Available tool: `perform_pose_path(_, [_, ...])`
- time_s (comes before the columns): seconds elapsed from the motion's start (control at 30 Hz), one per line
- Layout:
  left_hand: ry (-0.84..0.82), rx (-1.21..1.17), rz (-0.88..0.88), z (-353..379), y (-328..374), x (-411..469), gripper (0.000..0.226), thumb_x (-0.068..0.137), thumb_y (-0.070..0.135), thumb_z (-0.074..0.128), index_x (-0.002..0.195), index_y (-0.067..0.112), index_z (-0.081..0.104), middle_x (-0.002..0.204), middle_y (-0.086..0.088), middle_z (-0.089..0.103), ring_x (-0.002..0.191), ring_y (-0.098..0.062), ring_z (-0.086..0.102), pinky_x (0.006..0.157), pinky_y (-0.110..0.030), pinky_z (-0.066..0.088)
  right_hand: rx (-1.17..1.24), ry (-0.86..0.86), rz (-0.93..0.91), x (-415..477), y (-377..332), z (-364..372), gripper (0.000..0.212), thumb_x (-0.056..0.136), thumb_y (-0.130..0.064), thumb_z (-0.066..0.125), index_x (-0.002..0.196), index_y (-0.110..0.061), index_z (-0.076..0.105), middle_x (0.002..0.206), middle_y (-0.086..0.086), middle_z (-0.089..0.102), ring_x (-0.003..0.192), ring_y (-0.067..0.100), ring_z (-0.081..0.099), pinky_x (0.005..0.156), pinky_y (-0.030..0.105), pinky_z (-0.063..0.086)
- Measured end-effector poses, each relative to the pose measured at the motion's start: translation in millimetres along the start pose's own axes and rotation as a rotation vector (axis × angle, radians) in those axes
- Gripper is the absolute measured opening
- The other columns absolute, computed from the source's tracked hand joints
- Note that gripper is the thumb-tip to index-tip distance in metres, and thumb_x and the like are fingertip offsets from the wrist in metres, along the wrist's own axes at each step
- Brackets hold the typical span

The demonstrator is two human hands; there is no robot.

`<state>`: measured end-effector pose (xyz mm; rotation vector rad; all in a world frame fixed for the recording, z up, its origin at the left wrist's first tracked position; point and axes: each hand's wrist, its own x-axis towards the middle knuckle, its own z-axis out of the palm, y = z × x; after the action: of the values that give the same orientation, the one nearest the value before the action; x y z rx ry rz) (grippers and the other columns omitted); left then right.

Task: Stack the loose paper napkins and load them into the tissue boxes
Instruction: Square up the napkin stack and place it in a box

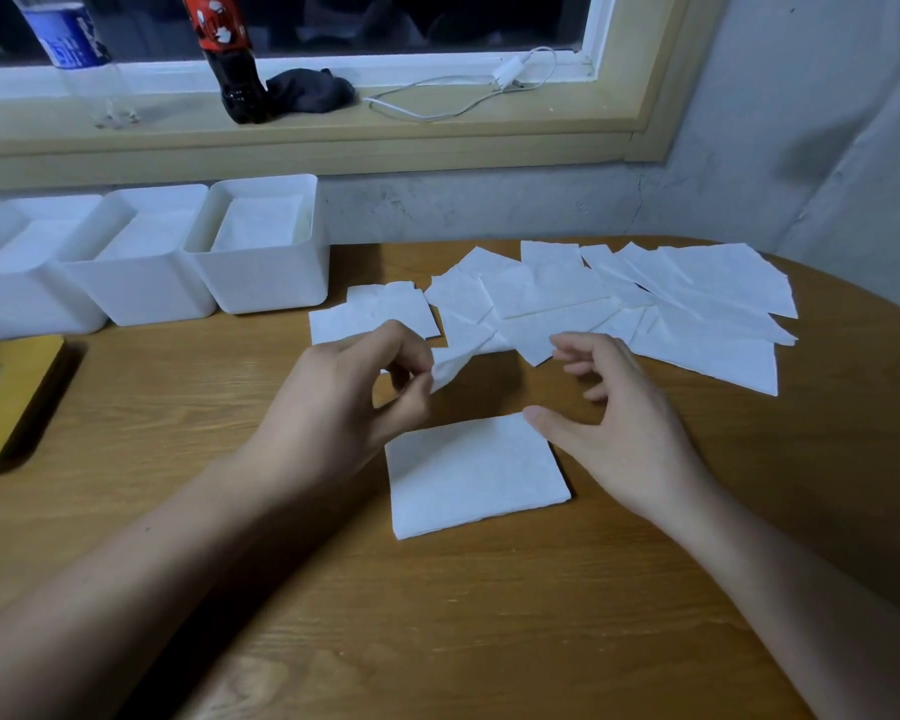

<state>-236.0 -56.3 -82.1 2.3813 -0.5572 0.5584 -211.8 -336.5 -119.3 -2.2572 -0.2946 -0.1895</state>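
Left hand pinches one napkin, right hand holds nothing.

The left hand (333, 402) pinches the crumpled end of a napkin (453, 361) between thumb and fingertips. The right hand (619, 423) has its fingers loosely spread, thumb tip at the far corner of the neat stack (474, 475) on the table (437, 615). Loose napkins (697, 309) lie scattered behind (overlapping one another). Three white boxes (261, 283) stand side by side at the back left.
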Motion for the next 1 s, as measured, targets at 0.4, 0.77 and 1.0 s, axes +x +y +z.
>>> perform_pose_path(0.4, [-0.011, -0.476, -0.103, 0, 9, 1, 0.032, 0.099, 0.001, 0.075, 0.116, 0.023, 0.058, 0.093, 0.002, 0.071, 0.082, -0.023, 0.069, 0.07, -0.048, 0.055, 0.282, -0.142, 0.087, 3, -4, -4, 0.013, 0.099, -0.033, 0.075, 0.111, -0.035, 0.075, 0.114, -0.019, 0.077, 0.113, 0.0, 0.067, 0.105, 0.038, 0.052])
perform_pose_path(0.77, [-0.137, -0.542, -0.408, -13, 4, 13, 0.021, 0.092, 0.021, 0.085, 0.1, 0.01, 0.068, 0.074, -0.009, 0.068, 0.06, -0.02, 0.055, 0.06, -0.026, 0.048, 0.47, -0.005, 0.015, -2, -13, -10, 0.013, 0.102, -0.03, 0.07, 0.108, -0.02, 0.074, 0.079, -0.001, 0.076, 0.079, 0.019, 0.074, 0.072, 0.039, 0.056])
perform_pose_path(1.0, [-0.578, -0.399, -0.661, -25, -1, 21, 0.023, 0.09, 0.027, 0.087, 0.1, 0.013, 0.073, 0.077, -0.012, 0.078, 0.062, -0.013, 0.062, 0.065, -0.028, 0.044, 0.379, -0.169, 0.086, -2, -8, -6, 0.008, 0.097, -0.027, 0.077, 0.103, -0.021, 0.075, 0.068, -0.004, 0.072, 0.059, 0.005, 0.066, 0.059, 0.017, 0.045])
